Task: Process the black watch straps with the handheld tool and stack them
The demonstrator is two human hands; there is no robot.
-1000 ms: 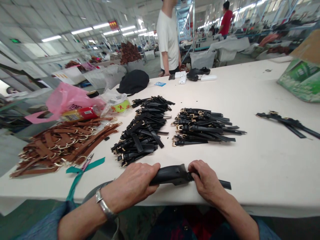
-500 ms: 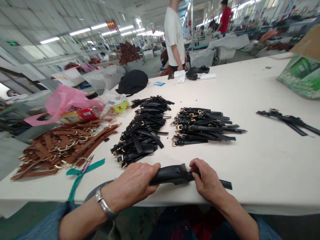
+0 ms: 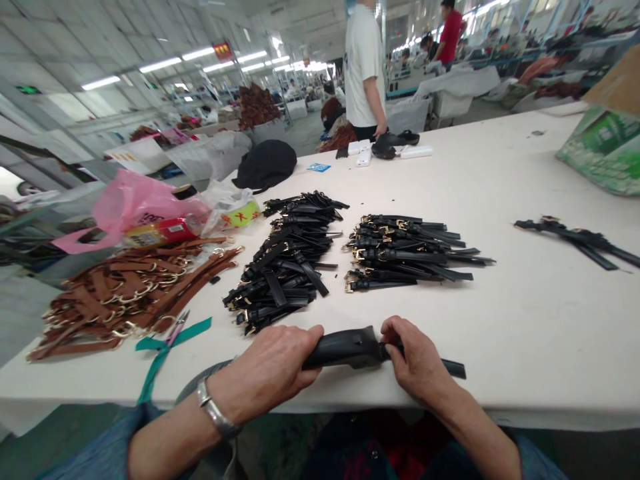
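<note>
My left hand (image 3: 273, 367) is wrapped round a black tool (image 3: 345, 348) with a thick, smooth body, held level over the table's front edge. At the tool's right end, my right hand (image 3: 415, 357) pinches a black strap (image 3: 454, 369), whose tail sticks out to the right past my fingers. Beyond my hands lie two heaps of black buckled straps, a taller left heap (image 3: 285, 260) and a right heap (image 3: 410, 253) with gold buckles.
Brown straps with rings (image 3: 120, 293) lie at the left, beside scissors (image 3: 177, 328) with a teal ribbon (image 3: 155, 367). Behind are a pink bag (image 3: 130, 203) and a black cap (image 3: 267, 165). More black straps (image 3: 575, 237) and a green bag (image 3: 605, 150) are at the right. A person (image 3: 364, 73) stands beyond the table.
The person in the white shirt has moved a little to the right. My hands keep nearly the same pose and hold.
</note>
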